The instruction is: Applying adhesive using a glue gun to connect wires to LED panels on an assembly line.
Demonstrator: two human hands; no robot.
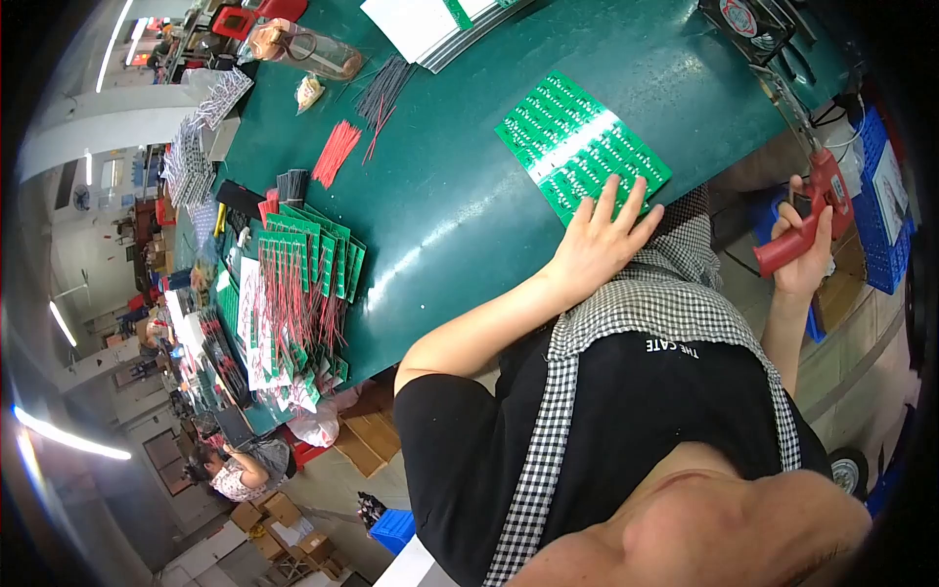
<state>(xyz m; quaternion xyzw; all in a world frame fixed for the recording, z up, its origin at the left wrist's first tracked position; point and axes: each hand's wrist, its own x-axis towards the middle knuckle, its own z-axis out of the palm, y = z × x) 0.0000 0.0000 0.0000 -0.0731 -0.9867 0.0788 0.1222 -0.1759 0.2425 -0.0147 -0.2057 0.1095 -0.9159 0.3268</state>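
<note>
A green circuit board panel [587, 137] with rows of small parts lies flat on the green table, near its front edge. My left hand [608, 235] rests on the panel's near corner, its fingers spread and holding nothing. Off to the right, beyond the table edge, my right hand [804, 249] is wrapped around the handle of a red pistol-grip soldering gun [831, 186]. The gun's thin front end points up toward the table's right edge.
Stacked green boards with red wires [303, 264] stand at the left. Red wires [337, 154], black wires [384, 88] and a clear bottle [311, 49] lie farther back. White sheets [421, 29] sit at the far edge. A blue crate [885, 210] is at the right.
</note>
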